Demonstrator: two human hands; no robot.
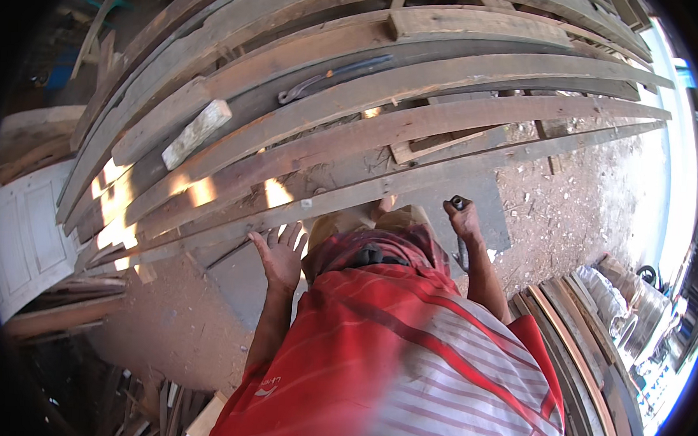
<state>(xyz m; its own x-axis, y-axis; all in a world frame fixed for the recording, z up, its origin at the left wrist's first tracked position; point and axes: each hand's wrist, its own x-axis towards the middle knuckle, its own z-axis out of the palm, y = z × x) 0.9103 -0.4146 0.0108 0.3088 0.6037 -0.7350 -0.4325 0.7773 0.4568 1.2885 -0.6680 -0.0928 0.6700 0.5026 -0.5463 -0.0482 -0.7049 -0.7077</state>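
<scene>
My left hand (282, 260) is open, its fingers spread beside the near edge of a long wooden plank (342, 196). It holds nothing, and I cannot tell whether the fingertips touch the wood. To the right, my right hand (465, 222) is wrapped round a dark rod-like tool (462, 256). One rounded end sticks up above the fist and the shaft runs down behind the wrist; its exact kind is unclear. Beyond the near plank lies a second, reddish-brown plank (415, 131). Farther off, a bar with a hooked end and blue part (336, 75) rests among the boards.
Several long boards (488, 68) span the far side, with a short pale wood block (197, 135) on them. A white panelled door (33, 231) leans at left. Stacked planks (573, 345) lie at right. Wood chips litter the dirt floor (547, 227); a grey sheet (482, 212) lies underfoot.
</scene>
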